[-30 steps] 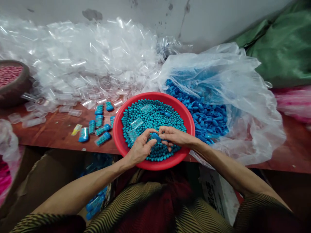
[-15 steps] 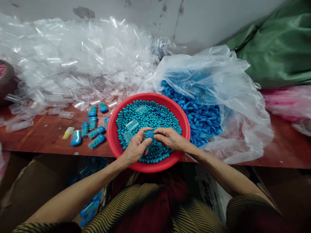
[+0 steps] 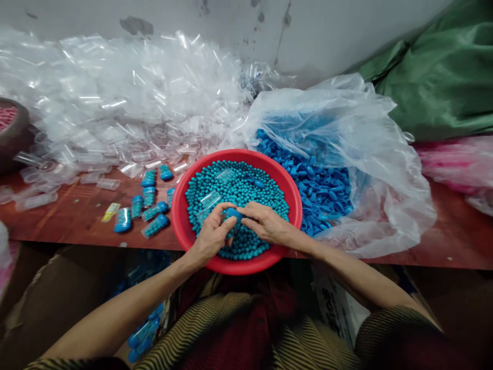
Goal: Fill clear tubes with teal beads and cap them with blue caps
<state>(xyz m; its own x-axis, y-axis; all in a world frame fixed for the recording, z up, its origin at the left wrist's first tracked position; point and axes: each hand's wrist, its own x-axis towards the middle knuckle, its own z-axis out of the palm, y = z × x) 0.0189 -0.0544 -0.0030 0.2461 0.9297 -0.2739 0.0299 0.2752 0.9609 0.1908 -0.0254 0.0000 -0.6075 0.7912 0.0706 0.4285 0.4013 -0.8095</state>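
Note:
Over a red basin point(image 3: 295, 208) of small turquoise beads point(image 3: 246, 249), both hands are closed on one small item with a blue cap point(image 3: 233, 213). My left hand point(image 3: 211, 234) pinches it between thumb and fingers. My right hand point(image 3: 267, 222) grips the cap from the other side with thumb and forefinger. Whatever lies below the cap is mostly hidden by the fingers. Clear plastic tubes point(image 3: 210, 199) and a loose blue cap point(image 3: 259, 183) rest on the beads. Left of the basin lie several bead-filled tubes with blue caps point(image 3: 123, 220).
A large heap of clear tubes point(image 3: 115, 97) lies against the wall. On the right, a plastic bag point(image 3: 404, 210) spills blue caps point(image 3: 323, 192). A yellow-and-white packet point(image 3: 111, 211) lies on the red table point(image 3: 77, 221). A bowl point(image 3: 17, 133) of pink beads stands far left.
The blue cap and both hands' fingertips have shifted slightly left, and more of the cap's top shows. Both hands keep their hold. The whole view has moved a little.

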